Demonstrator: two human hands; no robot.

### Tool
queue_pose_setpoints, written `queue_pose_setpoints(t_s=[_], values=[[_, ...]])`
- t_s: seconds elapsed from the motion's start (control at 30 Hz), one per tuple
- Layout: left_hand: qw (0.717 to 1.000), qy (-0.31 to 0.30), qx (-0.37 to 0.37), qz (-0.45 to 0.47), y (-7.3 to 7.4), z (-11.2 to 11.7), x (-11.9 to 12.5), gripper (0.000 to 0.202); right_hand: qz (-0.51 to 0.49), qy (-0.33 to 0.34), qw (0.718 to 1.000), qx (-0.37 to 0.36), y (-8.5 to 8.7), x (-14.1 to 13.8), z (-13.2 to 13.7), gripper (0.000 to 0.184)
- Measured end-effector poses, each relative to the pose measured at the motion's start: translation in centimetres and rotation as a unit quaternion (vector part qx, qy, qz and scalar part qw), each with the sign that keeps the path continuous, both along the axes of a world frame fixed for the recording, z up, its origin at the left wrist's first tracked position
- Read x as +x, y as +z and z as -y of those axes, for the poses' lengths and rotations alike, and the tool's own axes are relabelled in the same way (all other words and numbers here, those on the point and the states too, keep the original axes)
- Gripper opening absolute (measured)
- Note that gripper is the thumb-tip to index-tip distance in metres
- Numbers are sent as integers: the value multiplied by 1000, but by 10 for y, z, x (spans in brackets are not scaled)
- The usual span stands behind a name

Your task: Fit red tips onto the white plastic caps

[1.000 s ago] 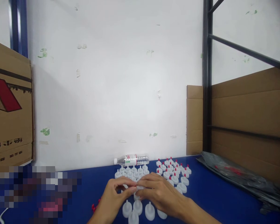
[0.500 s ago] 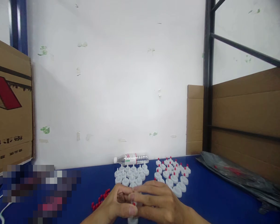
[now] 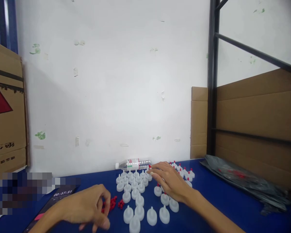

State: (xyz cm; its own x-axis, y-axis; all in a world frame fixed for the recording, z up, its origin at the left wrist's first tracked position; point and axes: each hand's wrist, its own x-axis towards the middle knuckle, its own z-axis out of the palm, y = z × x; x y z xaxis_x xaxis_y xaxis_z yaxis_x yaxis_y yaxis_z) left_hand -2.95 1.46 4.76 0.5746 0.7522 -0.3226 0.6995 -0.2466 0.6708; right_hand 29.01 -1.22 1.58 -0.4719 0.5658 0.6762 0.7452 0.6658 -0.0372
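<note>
At the back, a broad white painted wall [image 3: 116,81] with small green flecks. To the right, tall brown cardboard sheets [image 3: 257,110] behind a black metal rack post [image 3: 212,81]. To the left, a brown printed cardboard box [image 3: 5,113]. Below all this, a dark blue tabletop [image 3: 220,200] across the whole width. On its right part, a crumpled grey plastic bag [image 3: 242,181], well apart from both hands.

Next the right hand [image 3: 168,181]: stretched forward, palm down, over the rows of caps. Fingers long and close together, tips at the far row, just before the bottle. A bit of red at the fingertips; cannot tell whether pinched there or only touched. Then the left hand [image 3: 87,207]: low at the near left, down at the tabletop, fingers curled loosely inward. Cannot tell if anything is inside.

Along the wall, a clear plastic water bottle with a red and white label [image 3: 133,164], lying on its side. Left of the left hand, a dark phone [image 3: 55,199] flat on the tabletop, with timer digits on the screen.

Between the two hands, a cluster of white plastic nozzle caps [image 3: 133,184], upright and bare on top. Right of the right hand and partly hidden by it, a second cluster, white nozzle caps with red tips [image 3: 184,171], upright too.

Last, a little heap of small red plastic tips [image 3: 113,203], just beside the curled fingers of the left hand.
</note>
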Motion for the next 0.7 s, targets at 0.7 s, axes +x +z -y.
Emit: queue_pose_setpoints(t_s=[0.7], values=[[996,-51,54,-40,-20,6,19,10,-5,-44,967,-249,19,18,-1,48]])
